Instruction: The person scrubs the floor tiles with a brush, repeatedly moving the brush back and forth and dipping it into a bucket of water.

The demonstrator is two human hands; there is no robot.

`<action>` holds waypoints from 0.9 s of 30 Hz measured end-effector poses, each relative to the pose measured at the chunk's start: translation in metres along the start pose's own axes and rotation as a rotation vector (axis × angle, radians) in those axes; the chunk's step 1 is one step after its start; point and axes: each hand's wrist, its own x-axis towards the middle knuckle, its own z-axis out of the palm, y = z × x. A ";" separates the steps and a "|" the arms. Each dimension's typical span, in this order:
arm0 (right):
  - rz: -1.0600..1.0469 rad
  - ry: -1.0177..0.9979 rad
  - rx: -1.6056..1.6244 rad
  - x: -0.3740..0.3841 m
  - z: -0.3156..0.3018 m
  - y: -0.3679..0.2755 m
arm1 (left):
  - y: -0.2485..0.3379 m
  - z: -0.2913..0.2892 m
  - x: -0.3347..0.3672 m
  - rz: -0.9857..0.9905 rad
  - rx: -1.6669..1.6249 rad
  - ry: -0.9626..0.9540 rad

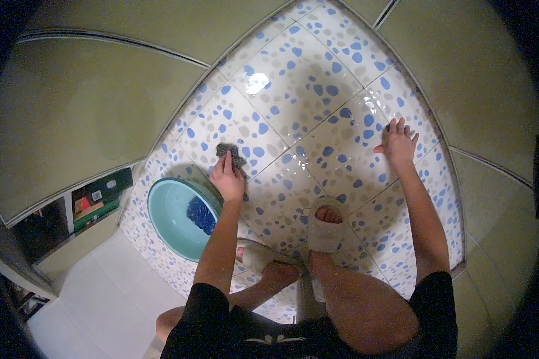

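My left hand reaches down beside the basin, its fingertips pressed onto a dark grey, ragged scouring pad that lies against the wet floor. Part of the pad is covered by the fingers. Out to the right, my right hand rests on the tiles with its fingers spread and the thumb pointing inward. A small dark patch shows by its fingertips; I cannot tell whether it is shadow or an object. Nothing else shows in that hand.
A teal plastic basin with a blue bristly brush in it stands by my left forearm. White tiles with blue and grey spots are wet and shiny. Greenish cabinets flank both sides; an open shelf holds boxes. My slippered feet are below.
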 end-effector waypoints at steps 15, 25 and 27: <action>0.020 -0.029 0.009 0.001 -0.009 -0.005 | 0.018 0.020 -0.023 0.079 -0.082 -0.069; 0.018 -0.011 0.012 0.000 -0.004 -0.006 | 0.125 0.032 -0.028 0.090 -0.239 -0.113; 0.012 -0.014 0.020 0.000 -0.004 -0.009 | 0.150 0.038 -0.033 0.146 -0.254 -0.172</action>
